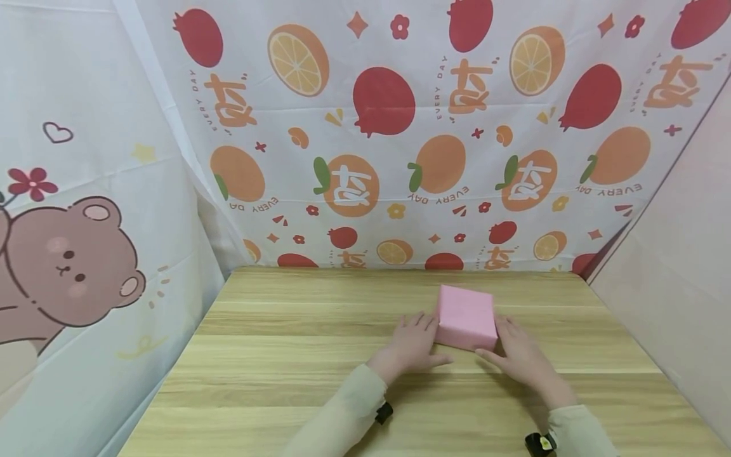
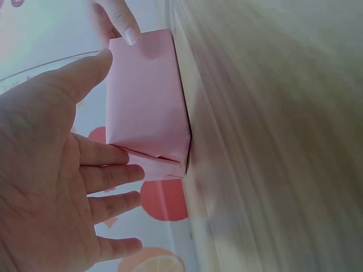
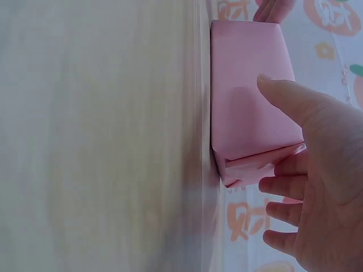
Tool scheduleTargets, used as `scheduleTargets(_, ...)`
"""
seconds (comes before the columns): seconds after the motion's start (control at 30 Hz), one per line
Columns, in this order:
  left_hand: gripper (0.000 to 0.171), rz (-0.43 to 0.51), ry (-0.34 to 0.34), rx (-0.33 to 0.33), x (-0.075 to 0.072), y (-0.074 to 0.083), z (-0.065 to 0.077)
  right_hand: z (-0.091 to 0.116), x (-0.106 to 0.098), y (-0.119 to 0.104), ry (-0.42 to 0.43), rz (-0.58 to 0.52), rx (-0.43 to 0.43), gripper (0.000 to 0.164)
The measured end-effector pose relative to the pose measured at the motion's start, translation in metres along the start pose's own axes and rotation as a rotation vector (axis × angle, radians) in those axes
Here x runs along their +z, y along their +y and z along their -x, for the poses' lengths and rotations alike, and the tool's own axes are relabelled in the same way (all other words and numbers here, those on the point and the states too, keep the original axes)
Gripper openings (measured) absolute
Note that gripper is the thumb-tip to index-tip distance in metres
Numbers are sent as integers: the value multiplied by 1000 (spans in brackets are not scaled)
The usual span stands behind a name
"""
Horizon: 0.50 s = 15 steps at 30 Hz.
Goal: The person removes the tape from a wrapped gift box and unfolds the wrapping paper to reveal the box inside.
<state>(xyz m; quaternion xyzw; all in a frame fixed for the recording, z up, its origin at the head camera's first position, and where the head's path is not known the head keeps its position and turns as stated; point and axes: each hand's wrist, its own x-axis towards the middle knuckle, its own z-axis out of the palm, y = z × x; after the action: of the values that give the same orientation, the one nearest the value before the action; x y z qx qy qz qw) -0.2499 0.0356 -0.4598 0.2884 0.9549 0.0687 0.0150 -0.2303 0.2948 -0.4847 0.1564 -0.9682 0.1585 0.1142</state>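
A pink paper-wrapped box [image 1: 467, 315] lies on the wooden table, right of the middle in the head view. At its left side is my left hand [image 1: 412, 344], fingers extended and fingertips at the folded end. My right hand [image 1: 521, 354] is on the opposite side, its fingers along the right end and its thumb near the front corner. In the left wrist view, the left palm [image 2: 45, 170] faces the box with fingers spread. Folded wrapping [image 3: 264, 161] shows beside the right fingers in the right wrist view. Neither hand curls round the box.
The wooden table [image 1: 274, 362] extends to a back wall of fruit-printed cloth [image 1: 384, 165]. A bear-printed curtain [image 1: 74, 266] hangs on the left, and a pale panel [image 1: 679, 273] borders the right. Dark wrist devices [image 1: 384, 413] sit by both sleeves.
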Motion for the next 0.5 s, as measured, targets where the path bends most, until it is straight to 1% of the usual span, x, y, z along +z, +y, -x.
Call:
scheduleTargets(0.2, 91, 29, 28, 1, -2, -12, 17, -4, 5, -14, 2, 0, -33, 93)
scheduleTargets(0.27, 90, 35, 30, 0, -6, -15, 24, -6, 6, -20, -1, -1, -35, 92)
scheduleTargets(0.5, 86, 8, 46, -17, -13, -28, 46, -12, 12, -37, -12, -3, -70, 87)
